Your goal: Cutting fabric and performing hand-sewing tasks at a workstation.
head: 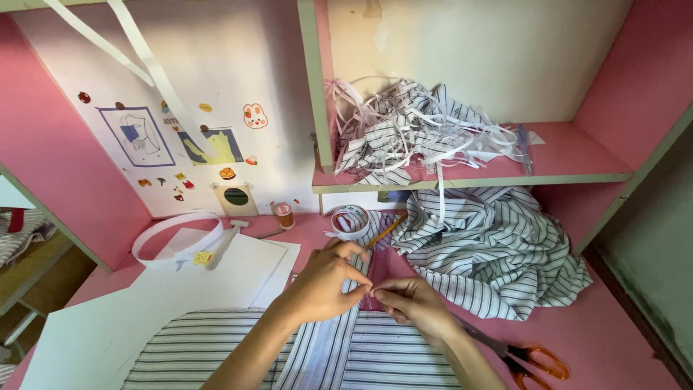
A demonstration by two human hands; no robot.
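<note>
Risk: left hand (pixel 328 278) and right hand (pixel 411 303) pinch, fingertips closed, the striped fabric piece (pixel 339 354) at the desk's near edge — a slackened grip could let it shift.
Fabric: white with dark stripes, flat.
Scissors (pixel 530 357): orange-handled, near right edge.
Farther: tape roll (pixel 351 220), heaped striped cloth (pixel 491 253).

Under your hands lies white fabric (pixel 390 357) with dark stripes. At two o'clock, the crumpled cloth (pixel 498 253) shares that pattern. The desk (pixel 621 339) is pink. At four o'clock, the scissors (pixel 530 359) have orange handles. At ten o'clock, the paper (pixel 216 278) is white.
</note>
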